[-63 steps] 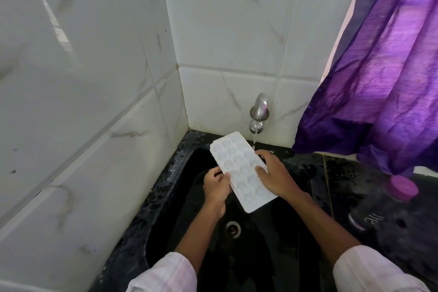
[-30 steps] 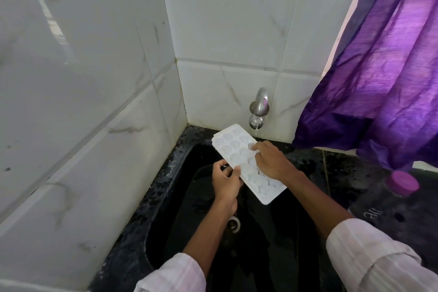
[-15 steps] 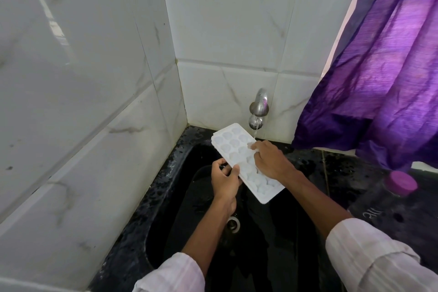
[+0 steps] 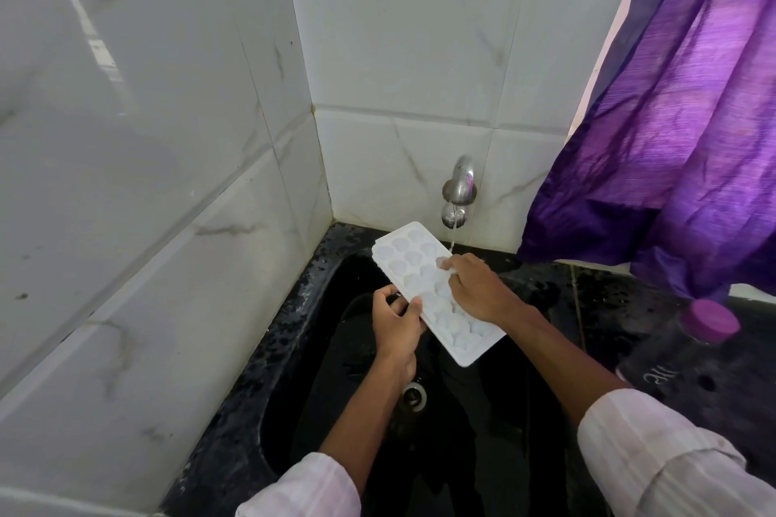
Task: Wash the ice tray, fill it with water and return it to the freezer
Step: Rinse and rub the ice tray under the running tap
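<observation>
The white ice tray [image 4: 413, 260] is tilted over the black sink [image 4: 319, 374], just below the tap [image 4: 458, 193] and its thin stream. The left hand [image 4: 397, 323] clasps the tray's near long edge, thumb on top. The right hand [image 4: 478, 290] lies across the cavities, fingers bent, tips touching them, though whether it grasps the tray cannot be told.

— What's over the sink [image 4: 294, 332]?
— The white ice tray [image 4: 409, 260], tilted. My left hand [image 4: 397, 325] pinches its long edge; my right hand [image 4: 476, 288] rests on the cells, fingers [image 4: 452, 264] at the thin stream [image 4: 453, 237].
— From the tap [image 4: 458, 191]?
— Yes. A purple-capped bottle [image 4: 688, 361] stands on the table [image 4: 609, 298], to my right.
</observation>
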Demonstrator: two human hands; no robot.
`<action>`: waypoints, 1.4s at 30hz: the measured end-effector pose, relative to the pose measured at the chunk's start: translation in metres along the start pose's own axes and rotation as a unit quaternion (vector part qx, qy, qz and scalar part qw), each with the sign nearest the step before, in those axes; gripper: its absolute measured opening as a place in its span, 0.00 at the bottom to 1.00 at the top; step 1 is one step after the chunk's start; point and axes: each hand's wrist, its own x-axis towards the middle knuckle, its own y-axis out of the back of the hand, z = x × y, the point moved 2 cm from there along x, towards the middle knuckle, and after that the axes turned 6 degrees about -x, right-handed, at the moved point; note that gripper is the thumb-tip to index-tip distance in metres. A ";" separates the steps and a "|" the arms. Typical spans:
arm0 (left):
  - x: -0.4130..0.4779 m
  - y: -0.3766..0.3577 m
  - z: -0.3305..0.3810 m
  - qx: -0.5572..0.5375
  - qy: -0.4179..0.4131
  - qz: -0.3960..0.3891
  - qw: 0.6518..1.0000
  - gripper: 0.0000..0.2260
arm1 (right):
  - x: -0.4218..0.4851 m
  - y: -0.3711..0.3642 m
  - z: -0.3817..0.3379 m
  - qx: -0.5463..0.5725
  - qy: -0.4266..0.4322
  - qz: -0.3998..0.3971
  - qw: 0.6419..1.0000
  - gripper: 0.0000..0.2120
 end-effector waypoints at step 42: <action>0.008 0.040 0.032 0.065 0.030 -0.044 0.996 0.16 | -0.034 -0.009 -0.005 0.161 -0.117 0.099 0.975 0.10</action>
